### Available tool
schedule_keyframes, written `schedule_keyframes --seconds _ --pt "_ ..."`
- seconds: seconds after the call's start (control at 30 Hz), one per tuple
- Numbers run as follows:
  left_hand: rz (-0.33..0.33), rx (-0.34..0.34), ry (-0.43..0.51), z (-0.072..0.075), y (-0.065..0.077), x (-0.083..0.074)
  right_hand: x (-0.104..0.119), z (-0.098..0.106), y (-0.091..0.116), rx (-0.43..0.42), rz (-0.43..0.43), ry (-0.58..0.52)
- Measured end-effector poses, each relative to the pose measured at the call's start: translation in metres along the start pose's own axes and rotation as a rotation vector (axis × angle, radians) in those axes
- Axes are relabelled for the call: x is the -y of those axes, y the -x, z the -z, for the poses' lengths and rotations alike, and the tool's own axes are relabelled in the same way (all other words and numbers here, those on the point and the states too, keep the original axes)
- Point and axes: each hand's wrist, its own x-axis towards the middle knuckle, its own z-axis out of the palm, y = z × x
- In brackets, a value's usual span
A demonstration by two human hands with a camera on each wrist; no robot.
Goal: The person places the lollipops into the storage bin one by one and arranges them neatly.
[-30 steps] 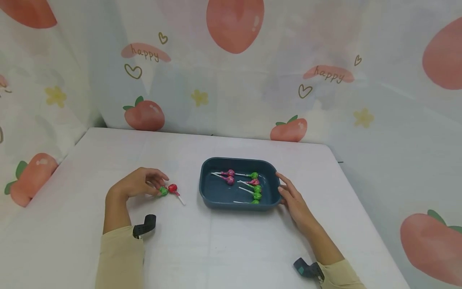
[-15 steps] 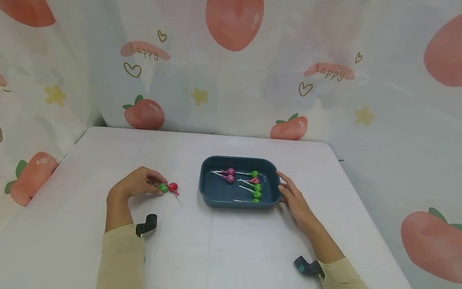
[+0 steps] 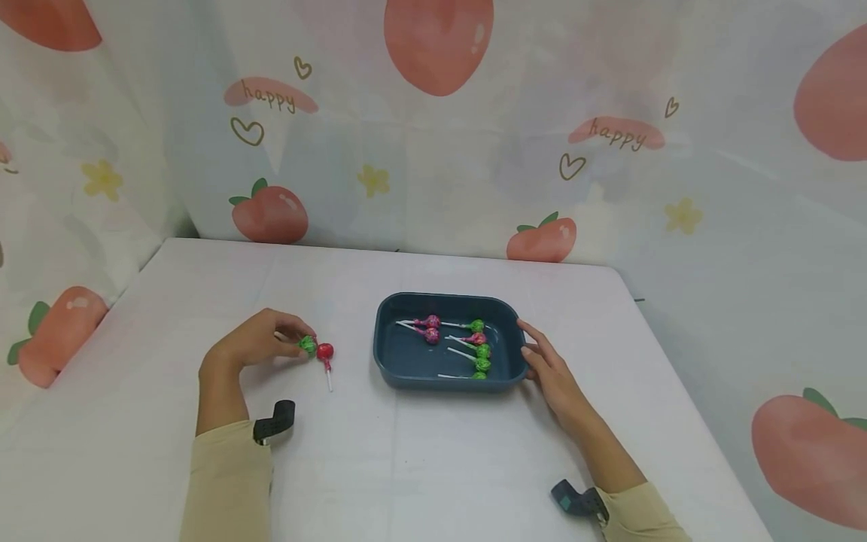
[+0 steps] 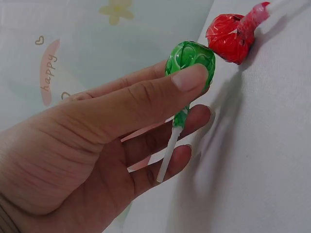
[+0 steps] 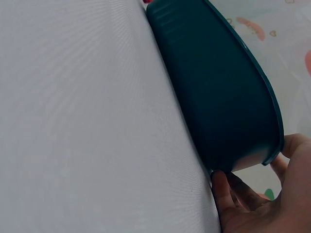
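My left hand (image 3: 252,342) pinches a green-wrapped lollipop (image 4: 187,54) by its candy head, between thumb and fingers. In the left wrist view its white stick points down across the lower fingers. Right beside that candy, a red lollipop (image 3: 325,351) lies on the white table with its stick toward me. A dark blue-green rectangular box (image 3: 433,383) stands to the right, holding several green and pink lollipops. At the box's right end, my right hand (image 3: 561,385) rests its fingertips against the rim and outer wall; the right wrist view shows fingers low by the base too.
White cloth covers the table (image 3: 433,459). Behind and at the sides hangs a curtain (image 3: 460,181) printed with peaches, hearts and flowers. A dark wrist device (image 3: 275,421) sits on the left sleeve, another wrist device (image 3: 576,500) on the right.
My left hand has closed on the green lollipop and raised it slightly. The red lollipop's stick has swung round to point more directly toward me. The right hand and box have stayed put.
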Motion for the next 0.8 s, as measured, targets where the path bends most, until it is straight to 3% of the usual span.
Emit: schedule_keyframes --seconds 0.1,0.33,0.47,0.8 --pt "-0.021 -0.005 -0.001 0.001 -0.001 -0.001 0.000 0.000 0.001 0.001 0.002 0.002" --pt "-0.048 -0.093 -0.012 0.003 -0.001 -0.011 0.000 0.000 0.000 0.001 0.007 0.001" --pt "-0.097 -0.124 -0.001 0.004 -0.003 -0.017 -0.001 -0.001 0.000 -0.001 0.008 -0.002" --pt "-0.133 -0.207 0.013 -0.006 -0.018 -0.036 -0.001 0.000 0.000 -0.006 0.006 0.005"
